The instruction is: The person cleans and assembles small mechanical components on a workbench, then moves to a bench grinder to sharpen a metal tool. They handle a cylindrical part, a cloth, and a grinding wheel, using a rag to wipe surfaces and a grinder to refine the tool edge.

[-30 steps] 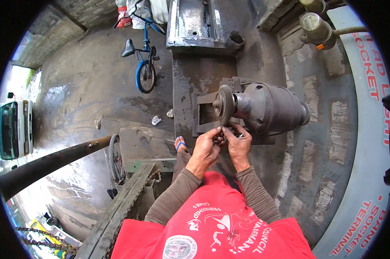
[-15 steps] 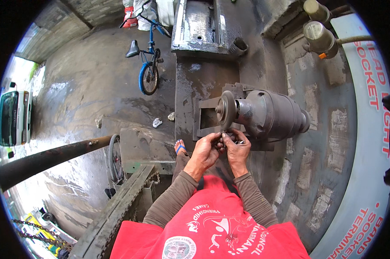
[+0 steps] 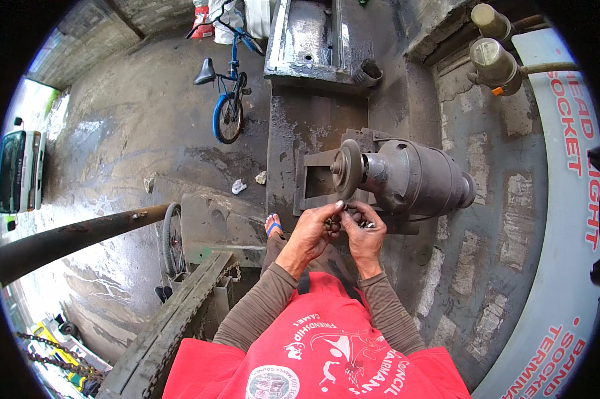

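Note:
My left hand (image 3: 308, 234) and my right hand (image 3: 365, 241) meet just in front of a grinding wheel (image 3: 347, 169), with thumbs and fingertips close together. Left fingers are curled in, and their tips look dark with grime. Whatever the left hand pinches is too small and dark to make out. A small shiny metal piece (image 3: 367, 225) shows in the curled fingers of my right hand. The wheel sits on the shaft of a grey bench grinder (image 3: 419, 176), beside its motor housing. My hands appear slightly apart from the wheel's near edge.
The grinder stands on a metal base (image 3: 313, 179) with a square opening. A blue bicycle (image 3: 230, 100) and a metal trough (image 3: 308, 72) lie beyond. At left are a rusty pole (image 3: 80, 236) and a chained beam (image 3: 173, 319). A signboard (image 3: 559, 199) borders the right.
My left thumb has lifted a little toward the wheel, and the right fingers have shifted, exposing more of the shiny piece. Both hands remain together near the wheel.

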A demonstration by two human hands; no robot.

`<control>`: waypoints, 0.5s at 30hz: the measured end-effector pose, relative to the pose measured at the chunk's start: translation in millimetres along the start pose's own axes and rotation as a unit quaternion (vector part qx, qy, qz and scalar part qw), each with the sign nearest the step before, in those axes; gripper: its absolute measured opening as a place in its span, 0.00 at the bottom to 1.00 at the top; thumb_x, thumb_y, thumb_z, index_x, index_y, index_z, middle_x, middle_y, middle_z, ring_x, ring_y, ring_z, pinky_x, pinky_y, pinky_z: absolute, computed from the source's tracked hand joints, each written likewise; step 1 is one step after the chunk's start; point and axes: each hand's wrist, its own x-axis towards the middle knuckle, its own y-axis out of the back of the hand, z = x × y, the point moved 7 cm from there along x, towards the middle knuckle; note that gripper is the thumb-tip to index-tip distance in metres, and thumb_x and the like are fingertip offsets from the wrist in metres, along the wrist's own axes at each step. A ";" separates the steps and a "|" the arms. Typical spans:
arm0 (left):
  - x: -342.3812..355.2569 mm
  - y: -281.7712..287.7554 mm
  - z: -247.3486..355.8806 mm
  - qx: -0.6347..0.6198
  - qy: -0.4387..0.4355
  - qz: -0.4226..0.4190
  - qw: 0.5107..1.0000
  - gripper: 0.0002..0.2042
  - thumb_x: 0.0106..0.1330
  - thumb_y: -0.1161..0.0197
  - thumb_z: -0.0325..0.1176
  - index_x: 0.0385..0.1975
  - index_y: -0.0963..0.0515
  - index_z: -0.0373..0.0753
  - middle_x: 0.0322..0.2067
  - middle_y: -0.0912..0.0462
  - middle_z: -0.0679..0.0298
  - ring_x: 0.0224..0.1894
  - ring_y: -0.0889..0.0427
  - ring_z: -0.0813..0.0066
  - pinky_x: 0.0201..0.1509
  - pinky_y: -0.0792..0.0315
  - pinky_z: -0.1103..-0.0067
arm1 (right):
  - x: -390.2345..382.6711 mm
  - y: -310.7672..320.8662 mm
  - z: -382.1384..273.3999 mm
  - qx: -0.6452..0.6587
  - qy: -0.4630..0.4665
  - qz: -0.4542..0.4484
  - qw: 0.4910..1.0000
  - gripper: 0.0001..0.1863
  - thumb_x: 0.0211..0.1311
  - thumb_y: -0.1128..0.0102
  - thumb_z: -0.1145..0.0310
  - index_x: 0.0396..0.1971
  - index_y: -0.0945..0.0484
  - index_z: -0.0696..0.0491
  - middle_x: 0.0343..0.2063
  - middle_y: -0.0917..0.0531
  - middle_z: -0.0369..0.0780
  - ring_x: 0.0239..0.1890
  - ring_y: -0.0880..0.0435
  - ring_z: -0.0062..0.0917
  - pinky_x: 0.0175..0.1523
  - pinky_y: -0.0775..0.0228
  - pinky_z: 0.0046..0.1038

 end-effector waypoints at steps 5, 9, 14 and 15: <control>-2.4 5.8 4.4 0.106 -0.012 -0.006 0.994 0.09 0.69 0.33 0.37 0.36 0.17 0.38 0.27 0.21 0.72 0.27 0.27 0.86 0.28 0.34 0.84 | -9.1 1.3 -0.1 -0.001 0.000 -0.058 0.998 0.13 0.64 0.34 0.78 0.47 0.18 0.62 0.29 0.21 0.31 0.28 0.22 0.12 0.33 0.23 0.18; 3.7 8.2 -3.2 0.084 0.000 -0.010 0.996 0.08 0.68 0.33 0.36 0.37 0.17 0.38 0.27 0.21 0.72 0.26 0.28 0.85 0.28 0.34 0.83 | -9.0 5.3 3.5 -0.005 0.020 -0.041 0.999 0.13 0.62 0.33 0.78 0.46 0.18 0.63 0.30 0.20 0.31 0.29 0.22 0.12 0.34 0.25 0.18; 12.1 12.7 -9.2 -0.032 0.011 0.021 0.999 0.06 0.70 0.36 0.34 0.35 0.18 0.38 0.26 0.22 0.71 0.26 0.28 0.82 0.29 0.32 0.81 | 3.3 3.3 22.5 0.024 -0.037 0.006 0.999 0.13 0.59 0.31 0.76 0.44 0.17 0.63 0.31 0.18 0.32 0.32 0.22 0.12 0.38 0.28 0.18; 13.4 15.4 -11.4 -0.059 0.025 0.040 0.997 0.06 0.70 0.36 0.33 0.35 0.19 0.38 0.26 0.22 0.71 0.26 0.28 0.82 0.29 0.32 0.80 | 5.5 2.5 25.6 0.027 -0.049 0.014 0.998 0.14 0.58 0.31 0.76 0.44 0.17 0.63 0.32 0.17 0.32 0.32 0.23 0.12 0.38 0.29 0.18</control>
